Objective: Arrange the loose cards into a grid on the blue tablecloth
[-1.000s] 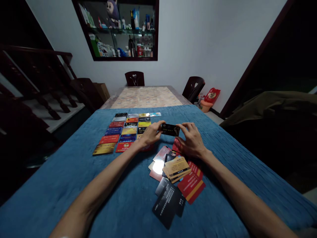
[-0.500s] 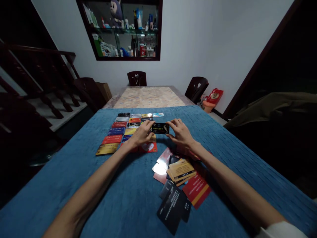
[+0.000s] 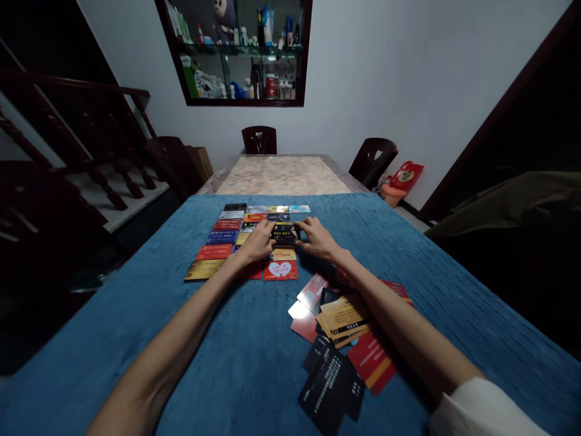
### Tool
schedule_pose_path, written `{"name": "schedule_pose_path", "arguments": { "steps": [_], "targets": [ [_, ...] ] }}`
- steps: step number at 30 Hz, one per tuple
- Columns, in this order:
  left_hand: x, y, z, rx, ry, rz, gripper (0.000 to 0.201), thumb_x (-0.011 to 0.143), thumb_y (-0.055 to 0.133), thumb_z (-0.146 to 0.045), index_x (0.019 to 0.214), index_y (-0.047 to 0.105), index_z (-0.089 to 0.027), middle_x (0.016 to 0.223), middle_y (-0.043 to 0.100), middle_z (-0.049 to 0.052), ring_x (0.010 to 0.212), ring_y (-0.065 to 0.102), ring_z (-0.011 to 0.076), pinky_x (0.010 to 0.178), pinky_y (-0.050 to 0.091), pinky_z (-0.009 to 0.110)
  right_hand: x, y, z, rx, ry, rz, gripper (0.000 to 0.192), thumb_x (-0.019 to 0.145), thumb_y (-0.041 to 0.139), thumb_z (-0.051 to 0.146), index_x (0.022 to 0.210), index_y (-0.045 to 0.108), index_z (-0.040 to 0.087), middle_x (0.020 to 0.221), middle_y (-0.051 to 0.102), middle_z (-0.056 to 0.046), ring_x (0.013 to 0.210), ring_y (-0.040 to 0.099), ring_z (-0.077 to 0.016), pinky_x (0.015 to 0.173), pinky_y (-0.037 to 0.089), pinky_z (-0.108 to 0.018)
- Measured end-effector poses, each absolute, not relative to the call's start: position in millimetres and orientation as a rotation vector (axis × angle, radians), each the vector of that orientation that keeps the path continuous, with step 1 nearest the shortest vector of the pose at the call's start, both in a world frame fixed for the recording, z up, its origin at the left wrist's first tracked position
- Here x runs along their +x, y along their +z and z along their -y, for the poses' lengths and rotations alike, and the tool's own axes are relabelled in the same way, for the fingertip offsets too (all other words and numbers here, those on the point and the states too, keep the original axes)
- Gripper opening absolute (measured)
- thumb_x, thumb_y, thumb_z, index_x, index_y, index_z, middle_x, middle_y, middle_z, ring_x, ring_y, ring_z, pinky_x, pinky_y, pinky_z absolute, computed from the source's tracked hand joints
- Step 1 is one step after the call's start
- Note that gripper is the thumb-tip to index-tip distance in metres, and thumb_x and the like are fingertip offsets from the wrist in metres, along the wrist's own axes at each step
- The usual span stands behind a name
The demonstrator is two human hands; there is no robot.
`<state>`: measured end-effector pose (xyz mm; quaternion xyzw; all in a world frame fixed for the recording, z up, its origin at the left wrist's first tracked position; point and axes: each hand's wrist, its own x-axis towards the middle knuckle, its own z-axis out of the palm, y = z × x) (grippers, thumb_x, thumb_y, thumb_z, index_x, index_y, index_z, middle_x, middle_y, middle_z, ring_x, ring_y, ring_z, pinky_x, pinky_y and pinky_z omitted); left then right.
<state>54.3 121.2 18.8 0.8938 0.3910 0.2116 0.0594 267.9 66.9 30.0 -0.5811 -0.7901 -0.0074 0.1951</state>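
A black card [image 3: 284, 234] with gold print is pinched between both hands, low over the grid of cards [image 3: 227, 233] laid in rows on the blue cloth [image 3: 236, 351]. My left hand [image 3: 258, 241] grips its left end and my right hand [image 3: 316, 238] its right end. Just below the black card lie a gold card [image 3: 283, 255] and a red card with a white heart [image 3: 280, 270]. To the right of my arms sits a loose pile of red, gold and black cards [image 3: 342, 339], partly hidden by my right forearm.
Beyond the blue cloth the table's marble top [image 3: 282, 175] shows, with two dark chairs [image 3: 259, 140] at the far end. A wooden stair rail [image 3: 82, 121] runs along the left. A glass wall cabinet [image 3: 240, 51] hangs on the back wall. A brown covered shape [image 3: 512, 200] is on the right.
Both hands have carried the black card away from the loose pile, forward and left, down onto the third column of the grid.
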Motion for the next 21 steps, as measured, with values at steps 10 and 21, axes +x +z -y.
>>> {"name": "schedule_pose_path", "arguments": {
  "steps": [10, 21],
  "targets": [
    [55, 22, -115, 2.707, 0.358, -1.44, 0.042, 0.086, 0.053, -0.015, 0.127, 0.05, -0.016, 0.124, 0.053, 0.015, 0.116, 0.054, 0.0308, 0.099, 0.043, 0.046, 266, 5, -84, -1.572, 0.134, 2.168, 0.048, 0.084, 0.067, 0.028, 0.129, 0.058, 0.016, 0.112, 0.058, -0.011, 0.104, 0.051, -0.025, 0.091, 0.044, -0.036],
    [56, 20, -116, 2.712, 0.219, -1.513, 0.034, 0.087, 0.049, -0.018, 0.121, 0.052, -0.016, 0.122, 0.053, 0.015, 0.116, 0.052, 0.032, 0.097, 0.038, 0.047, 265, -4, -90, -1.582, 0.168, 2.165, 0.037, 0.088, 0.064, 0.026, 0.124, 0.064, 0.016, 0.112, 0.064, -0.013, 0.102, 0.054, -0.0236, 0.089, 0.041, -0.034]
  ]
}}
